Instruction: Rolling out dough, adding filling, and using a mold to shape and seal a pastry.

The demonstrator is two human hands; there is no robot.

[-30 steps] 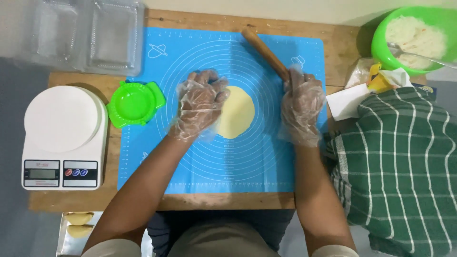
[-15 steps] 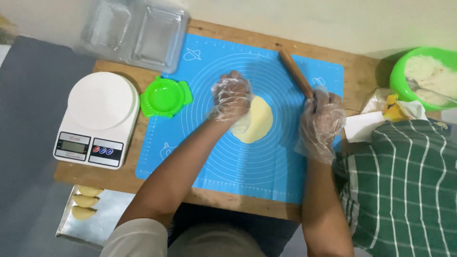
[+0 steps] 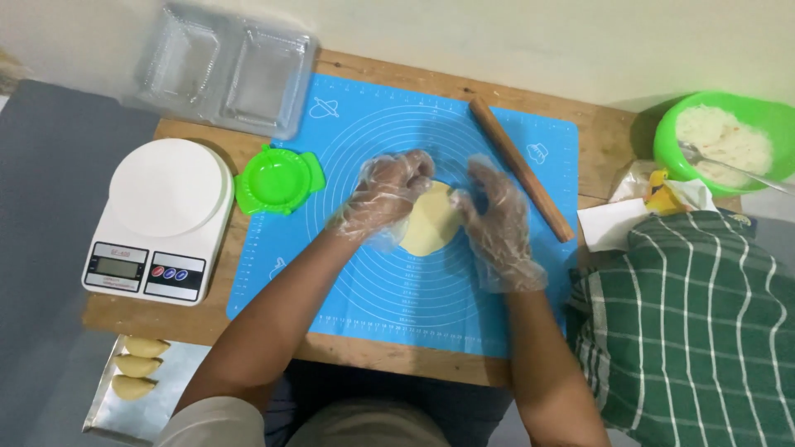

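Note:
A flat round of pale yellow dough (image 3: 431, 225) lies in the middle of a blue silicone mat (image 3: 389, 306). My left hand (image 3: 387, 194), in a clear plastic glove, rests on the dough's left edge with fingers spread. Gloved the same way, my right hand (image 3: 495, 219) touches the dough's right edge. A wooden rolling pin (image 3: 522, 168) lies diagonally on the mat just right of my right hand, untouched.
A green dumpling press (image 3: 277, 180) sits at the mat's left edge, beside a white kitchen scale (image 3: 161, 217). Clear plastic containers (image 3: 224, 70) stand behind. A green bowl of filling with a spoon (image 3: 725, 141) is far right, above a green checked cloth (image 3: 696, 331). A tray with shaped pastries (image 3: 137, 377) lies below left.
My right hand left the rolling pin and moved left onto the dough's right edge. My left hand stays on the dough. The camera view has shifted.

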